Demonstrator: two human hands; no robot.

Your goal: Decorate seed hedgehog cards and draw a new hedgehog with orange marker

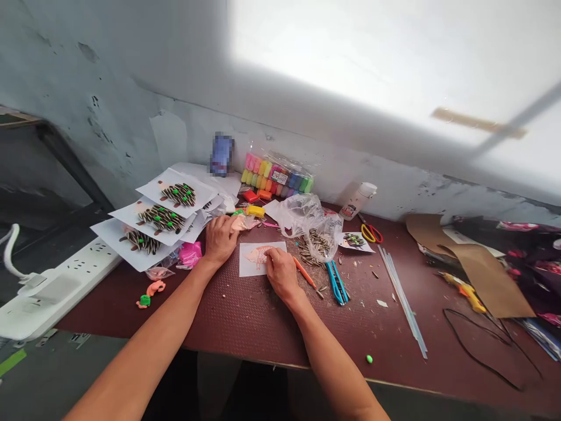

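Scuffed, pale plaster wall rises behind a dark red textured worktable (245,318), with a white power strip (52,292) along its left edge. Toward the wall stand a bag of coloured modelling clay (277,174), a blurred upright object (221,154) and a white glue bottle (357,200). At the right lie brown cardboard pieces (484,275), a yellow glue gun (464,294), a black cord (482,356) and long clear sticks (402,298). Left of centre, overlapping paper sheets (175,196) carry hedgehog pictures made with striped sunflower seeds. A plastic bag (307,225) sits beside a heap of those seeds (313,248), near blue scissors (336,282), red-and-yellow scissors (371,234) and an orange-handled tool (304,273).

Mid-table, a small sheet of white paper (262,258) holds a peach clay shape (258,255). The right hand (281,272) rests on the sheet, its fingers (269,253) gathered together with their tips on the clay. The left hand (221,238) lies just beside the sheet, its fingers (232,222) close together and touching a peach clay scrap (242,222); whether they grip it, I cannot tell.
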